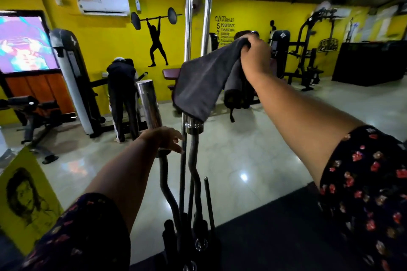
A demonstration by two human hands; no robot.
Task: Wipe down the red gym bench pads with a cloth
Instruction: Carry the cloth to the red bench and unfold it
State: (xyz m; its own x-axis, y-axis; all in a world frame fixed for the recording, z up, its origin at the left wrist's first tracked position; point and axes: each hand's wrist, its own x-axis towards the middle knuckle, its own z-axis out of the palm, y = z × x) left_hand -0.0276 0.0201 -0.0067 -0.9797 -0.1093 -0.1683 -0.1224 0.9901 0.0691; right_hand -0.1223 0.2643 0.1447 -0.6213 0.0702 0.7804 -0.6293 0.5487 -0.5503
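My right hand (255, 55) is raised and grips the top edge of a dark grey cloth (202, 81), which hangs down in front of the upright chrome bars (189, 28). My left hand (164, 138) reaches forward beside the chrome sleeve of a curl bar (149, 103), its fingers loosely spread toward the bar's collar and holding nothing. A dark red bench pad (171, 72) shows far off against the yellow wall, partly hidden behind the cloth.
A rack of standing barbells (193, 204) is right in front of me. A person (122, 94) bends over a machine at the back left. Weight machines (306, 59) line the yellow wall. Glossy tiled floor (264, 138) stretches between them, with a black mat (275, 215) underfoot.
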